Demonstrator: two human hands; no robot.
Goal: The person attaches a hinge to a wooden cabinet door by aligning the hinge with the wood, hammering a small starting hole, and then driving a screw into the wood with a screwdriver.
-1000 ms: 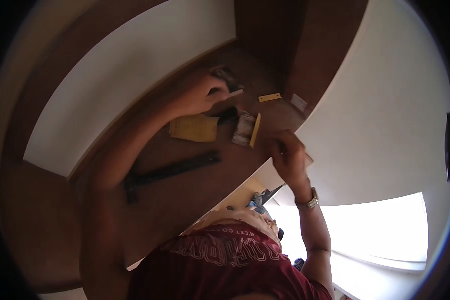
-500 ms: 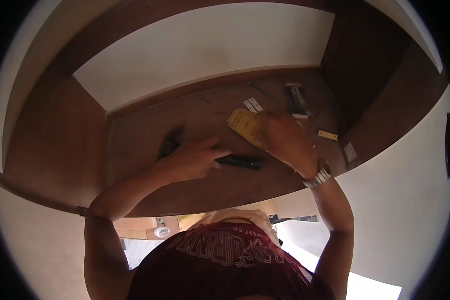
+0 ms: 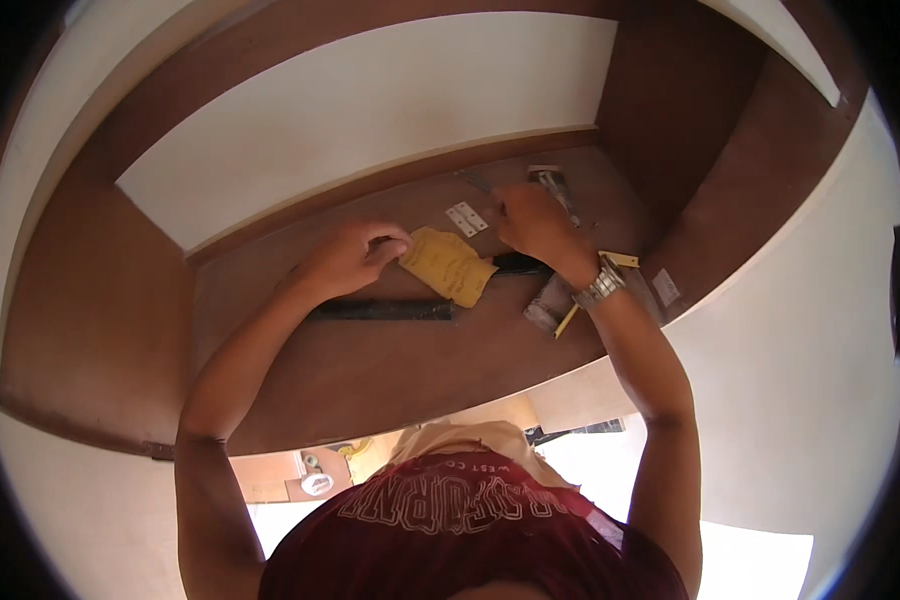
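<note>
Far left, the brown shelf (image 3: 390,370) runs out bare under a white back panel (image 3: 370,110). The left hand (image 3: 355,255) lies on the board, fingers curled in and pinching the left corner of a yellow paper (image 3: 450,265), which lies flat mid-shelf. Its forearm comes up from the lower edge, the wrist straight and low against the wood. Just near of the paper lies a long black tool (image 3: 385,311), apart from the hand and parallel to the shelf's front edge.

To do this well, I judge the left pinch should stay on the very corner and keep the sheet flat, so it neither creases nor drags across the small metal hinge (image 3: 467,217) lying just beyond it.

Right of the paper, the right hand (image 3: 532,225) is closed over something at the far side of the shelf — what it grips is hidden under the knuckles, so I cannot tell. A dark handle (image 3: 518,264) shows just near of that hand. The wrist wears a metal watch (image 3: 598,285) and bends back, the forearm rising steeply from below. Beside the watch lie a pencil (image 3: 567,320) and a small yellow tag (image 3: 620,259) — further right stands the brown side wall (image 3: 670,110).
</note>
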